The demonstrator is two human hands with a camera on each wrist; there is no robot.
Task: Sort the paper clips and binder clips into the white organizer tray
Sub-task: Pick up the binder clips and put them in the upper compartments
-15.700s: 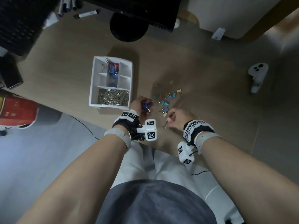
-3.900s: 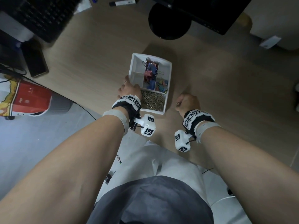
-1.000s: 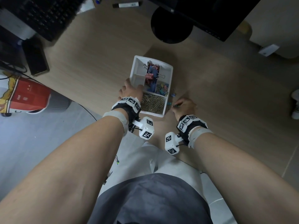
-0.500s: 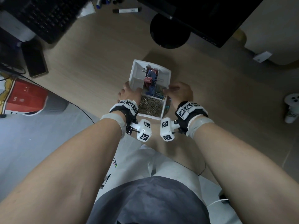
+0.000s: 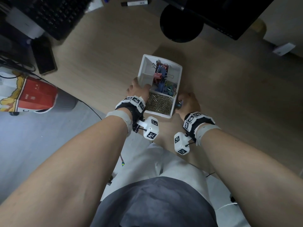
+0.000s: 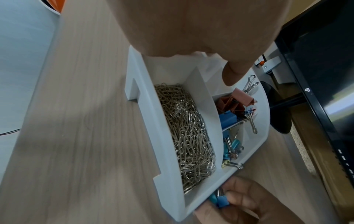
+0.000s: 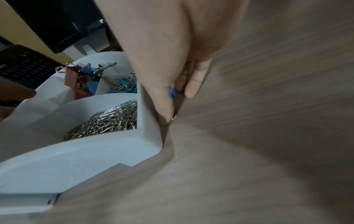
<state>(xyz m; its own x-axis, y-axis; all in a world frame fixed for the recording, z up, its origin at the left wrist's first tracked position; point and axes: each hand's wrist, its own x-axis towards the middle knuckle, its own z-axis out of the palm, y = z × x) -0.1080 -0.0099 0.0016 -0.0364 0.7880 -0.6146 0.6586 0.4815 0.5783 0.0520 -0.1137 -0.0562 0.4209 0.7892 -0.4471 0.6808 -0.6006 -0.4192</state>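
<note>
The white organizer tray [image 5: 179, 76] stands on the wooden desk, near its front edge. Its front compartment is full of silver paper clips [image 5: 159, 104]. Large binder clips [image 5: 159, 74] fill the middle one, and small coloured binder clips [image 5: 170, 88] lie at the right. My left hand [image 5: 139, 89] grips the tray's left wall, thumb [image 6: 235, 71] hooked inside. My right hand [image 5: 186, 102] sits against the tray's right wall [image 7: 147, 121] and pinches small blue binder clips [image 7: 173, 92] [image 6: 220, 200] low beside it.
A keyboard [image 5: 49, 13] and a phone [image 5: 43, 58] lie at the back left. A monitor's round base [image 5: 181, 25] stands behind the tray, with a marker [image 5: 136, 3] further back. A red-and-white container [image 5: 27, 94] sits beyond the desk's left edge.
My right hand has drawn back from over the tray's right side and now sits low beside the right wall, blue clips in its fingers. The left hand stays on the tray.
</note>
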